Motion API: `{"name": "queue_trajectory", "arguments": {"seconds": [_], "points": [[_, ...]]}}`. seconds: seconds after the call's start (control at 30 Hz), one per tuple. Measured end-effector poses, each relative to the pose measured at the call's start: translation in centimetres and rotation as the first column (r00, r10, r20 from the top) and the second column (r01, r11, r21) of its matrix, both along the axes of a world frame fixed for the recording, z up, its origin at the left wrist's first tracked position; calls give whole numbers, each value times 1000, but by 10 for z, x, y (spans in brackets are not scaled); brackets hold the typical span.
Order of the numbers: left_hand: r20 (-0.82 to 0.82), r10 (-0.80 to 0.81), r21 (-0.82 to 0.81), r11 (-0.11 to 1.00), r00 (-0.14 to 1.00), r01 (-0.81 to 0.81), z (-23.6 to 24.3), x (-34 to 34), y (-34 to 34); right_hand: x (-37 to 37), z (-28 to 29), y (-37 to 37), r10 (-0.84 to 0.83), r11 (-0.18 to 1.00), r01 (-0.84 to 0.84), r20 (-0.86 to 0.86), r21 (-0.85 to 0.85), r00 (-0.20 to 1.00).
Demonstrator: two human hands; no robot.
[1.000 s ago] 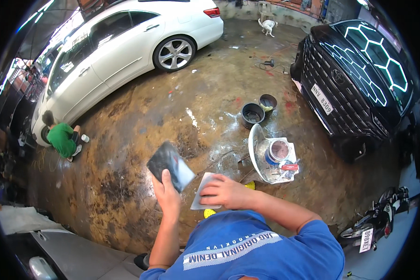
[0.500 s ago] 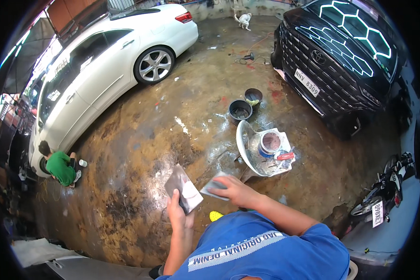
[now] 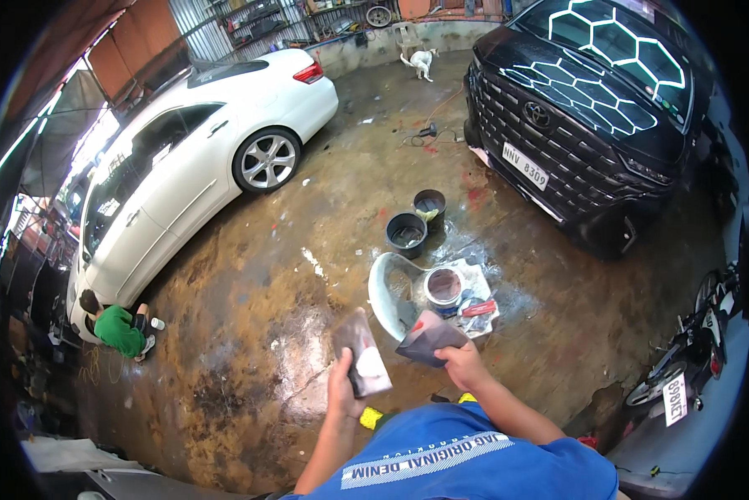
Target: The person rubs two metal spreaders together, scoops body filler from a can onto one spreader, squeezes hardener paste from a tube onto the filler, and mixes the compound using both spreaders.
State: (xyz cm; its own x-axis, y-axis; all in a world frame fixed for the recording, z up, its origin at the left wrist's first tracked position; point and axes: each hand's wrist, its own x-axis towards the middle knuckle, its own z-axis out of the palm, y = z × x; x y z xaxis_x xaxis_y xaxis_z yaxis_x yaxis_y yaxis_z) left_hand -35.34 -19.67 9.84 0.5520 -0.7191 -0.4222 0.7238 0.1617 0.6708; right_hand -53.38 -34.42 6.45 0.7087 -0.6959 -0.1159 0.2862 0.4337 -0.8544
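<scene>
Left hand [image 3: 343,388]: my fingers closed around a flat block [image 3: 362,353], long axis pointing up and away.
Right hand [image 3: 460,363]: pinching a dark sheet [image 3: 429,342], held flat.
Room: open wet floor [image 3: 249,325] left; basin [image 3: 389,292] and can [image 3: 444,287] close ahead.

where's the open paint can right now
In the head view the paint can stands on the wet floor right of centre, beside the white curved panel, just beyond the right hand.

Beside the metal paint can [image 3: 444,287], the concrete floor [image 3: 249,333] looks rough, stained and wet-glossy; the held sanding block [image 3: 362,354] and sandpaper sheet [image 3: 429,342] look matt.
</scene>
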Motion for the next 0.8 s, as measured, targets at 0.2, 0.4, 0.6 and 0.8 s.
{"name": "queue_trajectory", "arguments": {"seconds": [0.2,0.4,0.6,0.8], "points": [[-14,-128,-54,990,992,127,-11,-90,-34,-41,19,-52,-5,975,-54,263,217,965],[24,0,-16,1000,1000,0,-12,-110,-55,-66,33,-55,62,966,-138,322,220,945],[66,141,-44,989,988,-138,-12,-87,-65,-129,33,-64,180,984,-177,155,-37,971],[85,99,-65,993,991,-93,14,-126,-89,-112,76,-58,65,418,-137,-120,-898,991]]}}
